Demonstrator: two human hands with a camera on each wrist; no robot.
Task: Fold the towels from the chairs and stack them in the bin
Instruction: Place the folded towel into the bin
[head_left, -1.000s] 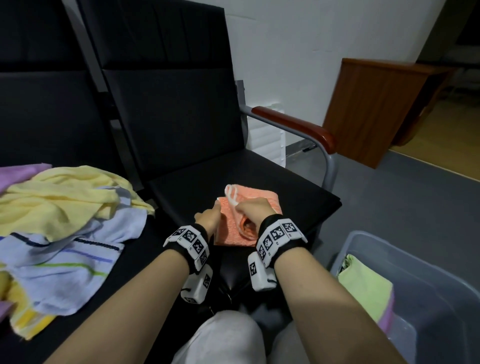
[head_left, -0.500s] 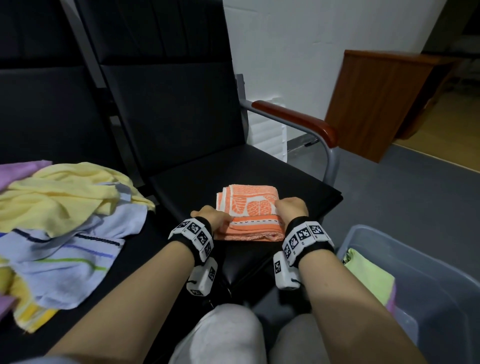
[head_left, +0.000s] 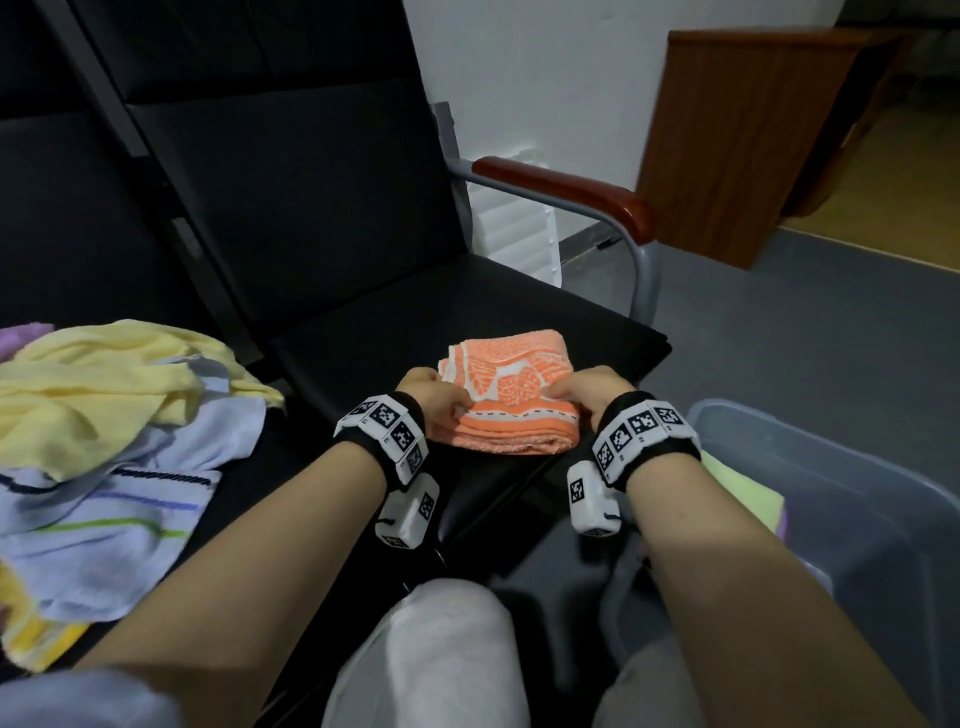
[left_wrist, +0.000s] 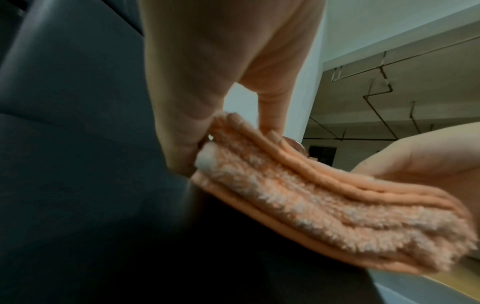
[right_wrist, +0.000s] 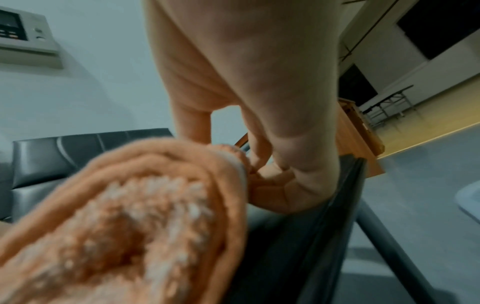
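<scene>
Head view, bin: a clear plastic bin (head_left: 810, 467) stands on the floor off the right front corner of the chair seat (head_left: 363, 332); inside it lies a folded yellow-green towel (head_left: 748, 493) over a pinkish layer, partly hidden by the right forearm.
Orange towel: the orange towel (head_left: 511, 400) is folded into a thick, small rectangle with a white leaf pattern and a dashed border, lying at the front edge of the seat.
Left hand: the left hand (head_left: 434, 397) pinches the towel's left end, thumb on top.
Right hand: the right hand (head_left: 587, 392) clamps the towel's right end, fingers curled over it.
Neighbouring seat: a loose heap of unfolded towels (head_left: 104, 436), yellow, striped white and purple, lies on the chair to the left.
Left wrist view: shows the stacked layers and fluffy pile of the towel's folded edge (left_wrist: 324, 209), and the fingers (left_wrist: 182, 133) tucked below it.
Right wrist view: blurred; the rounded fold fills the lower left, fingers (right_wrist: 259, 162) pressed against it at the seat's edge.
</scene>
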